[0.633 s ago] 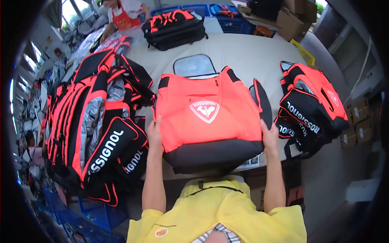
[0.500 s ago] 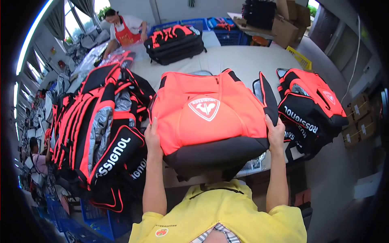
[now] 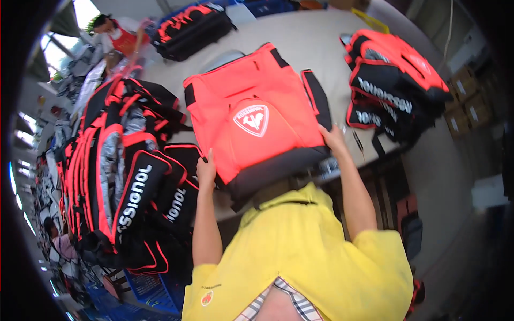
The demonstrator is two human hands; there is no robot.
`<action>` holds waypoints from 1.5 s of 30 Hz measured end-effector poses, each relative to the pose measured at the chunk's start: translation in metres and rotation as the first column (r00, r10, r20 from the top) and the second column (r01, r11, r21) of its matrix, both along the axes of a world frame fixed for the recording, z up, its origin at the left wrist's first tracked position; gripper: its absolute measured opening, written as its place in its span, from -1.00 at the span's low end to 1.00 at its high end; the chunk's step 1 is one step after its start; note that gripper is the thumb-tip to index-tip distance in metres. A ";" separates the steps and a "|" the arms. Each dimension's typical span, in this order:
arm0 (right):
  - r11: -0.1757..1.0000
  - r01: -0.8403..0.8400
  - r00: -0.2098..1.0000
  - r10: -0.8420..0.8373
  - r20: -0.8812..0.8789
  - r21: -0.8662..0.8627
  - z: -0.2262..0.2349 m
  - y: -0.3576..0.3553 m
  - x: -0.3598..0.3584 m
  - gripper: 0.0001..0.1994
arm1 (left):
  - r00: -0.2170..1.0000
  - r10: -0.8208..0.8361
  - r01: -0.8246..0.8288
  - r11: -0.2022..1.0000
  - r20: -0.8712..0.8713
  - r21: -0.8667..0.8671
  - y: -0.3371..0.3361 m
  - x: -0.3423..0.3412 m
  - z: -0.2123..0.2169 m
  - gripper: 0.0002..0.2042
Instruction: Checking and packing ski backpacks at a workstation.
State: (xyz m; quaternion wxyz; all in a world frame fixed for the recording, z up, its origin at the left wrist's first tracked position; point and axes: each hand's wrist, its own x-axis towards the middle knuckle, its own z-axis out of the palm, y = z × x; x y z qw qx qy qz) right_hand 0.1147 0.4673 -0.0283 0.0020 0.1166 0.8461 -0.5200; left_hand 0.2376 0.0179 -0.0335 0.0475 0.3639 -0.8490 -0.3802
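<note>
A bright coral-red backpack (image 3: pixel 278 120) with a black base and a white shield emblem lies face up before me at the table's near edge. My left hand (image 3: pixel 206 170) grips its lower left side, with the fingers partly hidden by the fabric. On the other side, my right hand (image 3: pixel 334 140) is closed on the lower right edge, beside a black side flap (image 3: pixel 317 96) that sticks out. The bag's black base (image 3: pixel 276 170) faces my body.
To the left rises a tall stack of red and black bags (image 3: pixel 115 171). More such bags (image 3: pixel 399 80) are piled at the table's right end. Another bag (image 3: pixel 193 29) lies at the far side of the pale table (image 3: pixel 294 32), near a person in a red apron (image 3: pixel 122 40). Cardboard boxes (image 3: pixel 466 101) stand at right.
The view has tilted and shifted. The backpack now looks turned slightly anticlockwise, with more of its front showing and less of its base. Both hands keep their hold on its sides.
</note>
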 end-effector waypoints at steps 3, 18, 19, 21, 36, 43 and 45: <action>0.922 0.192 0.916 -0.045 0.398 -0.338 -0.052 0.004 0.010 -0.36 | 0.998 -0.053 0.053 0.999 0.045 -0.004 0.007 0.015 -0.038 -0.29; 0.771 0.330 0.849 0.009 0.528 -0.544 -0.123 0.027 0.150 -0.71 | 0.567 -0.823 0.592 0.384 0.028 -0.708 0.151 0.035 0.032 -0.14; 0.798 0.285 0.846 0.050 0.530 -0.531 -0.123 0.019 0.149 -0.70 | 0.574 -0.819 0.545 0.355 0.029 -0.760 0.163 0.023 0.041 -0.26; 0.817 0.181 0.844 0.156 0.513 -0.547 -0.114 0.001 0.147 -0.65 | 0.556 -0.829 0.617 0.364 0.059 -0.698 0.152 -0.001 0.030 -0.38; 0.280 0.016 0.930 0.348 0.117 -0.960 0.055 -0.078 0.071 -0.64 | 0.619 -0.776 0.725 0.505 0.121 -0.468 0.116 -0.180 0.286 -0.58; 0.320 0.019 0.930 0.341 0.134 -0.947 0.049 -0.086 0.064 -0.66 | 0.628 -0.769 0.732 0.533 0.118 -0.425 0.079 -0.221 0.232 -0.52; 0.338 0.020 0.926 0.349 0.145 -0.941 0.054 -0.088 0.067 -0.65 | 0.624 -0.775 0.755 0.566 0.098 -0.330 0.071 -0.220 0.221 -0.49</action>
